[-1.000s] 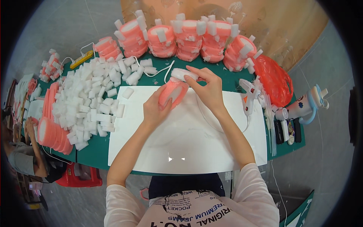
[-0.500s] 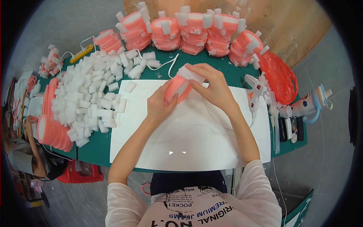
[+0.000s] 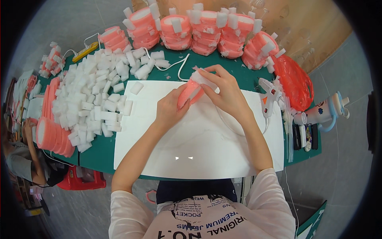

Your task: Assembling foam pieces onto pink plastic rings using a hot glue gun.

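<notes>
Above the white board (image 3: 187, 143), my left hand (image 3: 171, 106) is wrapped round a round pink foam piece (image 3: 185, 94) with a white face, which it holds tilted. My right hand (image 3: 225, 92) is closed over a white foam block (image 3: 203, 78) at the piece's upper right, pressing it against the pink rim between thumb and fingers. Part of the block is hidden by my fingers. To the right of my right hand, a white glue gun (image 3: 270, 95) rests on the board's edge, its cord curving across the board.
A big heap of white foam blocks (image 3: 91, 95) lies to the left. Stacks of pink foam rounds (image 3: 175, 34) line the back edge, others (image 3: 55, 137) at left. A red plastic bag (image 3: 294, 81) and a tumbler (image 3: 320, 111) stand right. Another person (image 3: 30, 159) sits far left.
My left hand has turned the pink foam piece slightly, and its white face shows less. My right hand stays on the white foam block. The whole view has shifted a little.
</notes>
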The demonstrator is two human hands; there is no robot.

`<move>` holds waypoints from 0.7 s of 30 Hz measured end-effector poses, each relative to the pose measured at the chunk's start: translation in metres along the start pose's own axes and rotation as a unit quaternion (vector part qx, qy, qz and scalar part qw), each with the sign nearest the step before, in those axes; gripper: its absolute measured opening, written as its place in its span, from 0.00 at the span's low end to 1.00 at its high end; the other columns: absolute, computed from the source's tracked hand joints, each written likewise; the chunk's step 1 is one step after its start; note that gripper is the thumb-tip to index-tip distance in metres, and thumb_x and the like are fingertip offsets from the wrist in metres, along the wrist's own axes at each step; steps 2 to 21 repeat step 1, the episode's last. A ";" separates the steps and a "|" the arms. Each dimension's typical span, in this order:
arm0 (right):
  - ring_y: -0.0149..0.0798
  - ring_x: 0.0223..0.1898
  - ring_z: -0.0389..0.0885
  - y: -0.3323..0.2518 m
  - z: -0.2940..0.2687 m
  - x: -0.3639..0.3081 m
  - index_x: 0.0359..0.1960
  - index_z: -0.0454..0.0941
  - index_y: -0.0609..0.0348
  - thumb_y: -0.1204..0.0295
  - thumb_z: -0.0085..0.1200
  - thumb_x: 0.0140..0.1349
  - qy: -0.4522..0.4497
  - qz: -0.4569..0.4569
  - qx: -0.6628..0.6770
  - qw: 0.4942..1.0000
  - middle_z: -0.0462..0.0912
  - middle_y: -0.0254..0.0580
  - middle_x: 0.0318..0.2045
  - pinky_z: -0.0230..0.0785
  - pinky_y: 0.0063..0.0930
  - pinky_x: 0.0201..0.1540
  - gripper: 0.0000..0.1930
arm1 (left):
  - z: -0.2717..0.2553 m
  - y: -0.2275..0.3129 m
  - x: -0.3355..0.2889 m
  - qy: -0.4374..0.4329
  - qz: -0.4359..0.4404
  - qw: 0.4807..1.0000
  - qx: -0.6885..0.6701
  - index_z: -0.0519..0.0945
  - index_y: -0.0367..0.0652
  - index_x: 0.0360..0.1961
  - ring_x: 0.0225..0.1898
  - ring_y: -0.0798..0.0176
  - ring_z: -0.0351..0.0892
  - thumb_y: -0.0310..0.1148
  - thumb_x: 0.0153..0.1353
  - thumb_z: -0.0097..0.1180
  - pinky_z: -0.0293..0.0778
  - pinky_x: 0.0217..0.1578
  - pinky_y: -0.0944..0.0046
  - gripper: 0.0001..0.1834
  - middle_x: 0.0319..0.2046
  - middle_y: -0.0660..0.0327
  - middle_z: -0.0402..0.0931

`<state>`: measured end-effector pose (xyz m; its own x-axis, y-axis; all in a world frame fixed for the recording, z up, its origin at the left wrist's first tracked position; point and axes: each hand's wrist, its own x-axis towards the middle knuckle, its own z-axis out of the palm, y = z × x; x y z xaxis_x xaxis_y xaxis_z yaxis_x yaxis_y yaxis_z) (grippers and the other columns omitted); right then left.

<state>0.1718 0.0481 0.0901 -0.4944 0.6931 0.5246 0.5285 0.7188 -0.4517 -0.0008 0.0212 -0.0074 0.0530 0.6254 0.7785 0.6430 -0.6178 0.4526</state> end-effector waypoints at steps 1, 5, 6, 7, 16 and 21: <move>0.40 0.35 0.74 0.004 -0.001 0.000 0.47 0.75 0.60 0.76 0.55 0.52 -0.019 -0.008 -0.011 1.000 0.70 0.47 0.46 0.67 0.29 0.38 0.18 | 0.000 0.000 0.000 -0.010 -0.001 1.000 0.006 0.66 0.43 0.52 0.25 0.59 0.77 0.26 0.45 0.60 0.72 0.25 0.65 0.30 0.31 0.58 0.76; 0.40 0.35 0.74 0.004 -0.001 0.000 0.47 0.75 0.60 0.76 0.55 0.52 -0.019 -0.008 -0.011 1.000 0.70 0.47 0.46 0.67 0.29 0.38 0.18 | 0.000 0.000 0.000 -0.010 -0.001 1.000 0.006 0.66 0.43 0.52 0.25 0.59 0.77 0.26 0.45 0.60 0.72 0.25 0.65 0.30 0.31 0.58 0.76; 0.40 0.35 0.74 0.004 -0.001 0.000 0.47 0.75 0.60 0.76 0.55 0.52 -0.019 -0.008 -0.011 1.000 0.70 0.47 0.46 0.67 0.29 0.38 0.18 | 0.000 0.000 0.000 -0.010 -0.001 1.000 0.006 0.66 0.43 0.52 0.25 0.59 0.77 0.26 0.45 0.60 0.72 0.25 0.65 0.30 0.31 0.58 0.76; 0.40 0.35 0.74 0.004 -0.001 0.000 0.47 0.75 0.60 0.76 0.55 0.52 -0.019 -0.008 -0.011 1.000 0.70 0.47 0.46 0.67 0.29 0.38 0.18 | 0.000 0.000 0.000 -0.010 -0.001 1.000 0.006 0.66 0.43 0.52 0.25 0.59 0.77 0.26 0.45 0.60 0.72 0.25 0.65 0.30 0.31 0.58 0.76; 0.40 0.35 0.74 0.004 -0.001 0.000 0.47 0.75 0.60 0.76 0.55 0.52 -0.019 -0.008 -0.011 1.000 0.70 0.47 0.46 0.67 0.29 0.38 0.18 | 0.000 0.000 0.000 -0.010 -0.001 1.000 0.006 0.66 0.43 0.52 0.25 0.59 0.77 0.26 0.45 0.60 0.72 0.25 0.65 0.30 0.31 0.58 0.76; 0.40 0.35 0.74 0.004 -0.001 0.000 0.47 0.75 0.60 0.76 0.55 0.52 -0.019 -0.008 -0.011 1.000 0.70 0.47 0.46 0.67 0.29 0.38 0.18 | 0.000 0.000 0.000 -0.010 -0.001 1.000 0.006 0.66 0.43 0.52 0.25 0.59 0.77 0.26 0.45 0.60 0.72 0.25 0.65 0.30 0.31 0.58 0.76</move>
